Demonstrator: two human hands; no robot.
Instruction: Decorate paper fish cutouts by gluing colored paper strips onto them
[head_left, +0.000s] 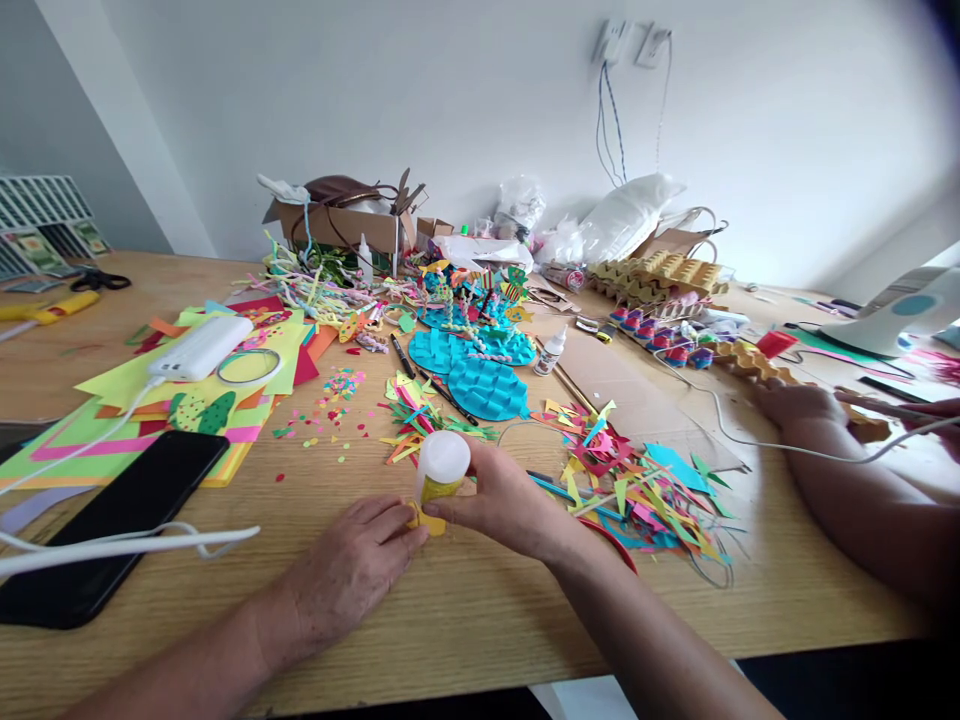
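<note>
Right hand point(499, 500) is clamped on the glue bottle point(441, 468). Left hand point(352, 570) holds a yellow paper piece point(426, 521) just beneath it. Over-squeezing could flood glue onto the fingers and the counter point(465, 610).

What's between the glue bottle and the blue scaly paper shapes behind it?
Head view: colourful paper scraps lie between the glue bottle and the blue paper shapes.

I see the glue bottle point(440, 470) at the table's point(465, 610) near edge, phone point(112, 530) to its left. A power bank point(201, 347) lies on paper point(112, 385) behind.
</note>
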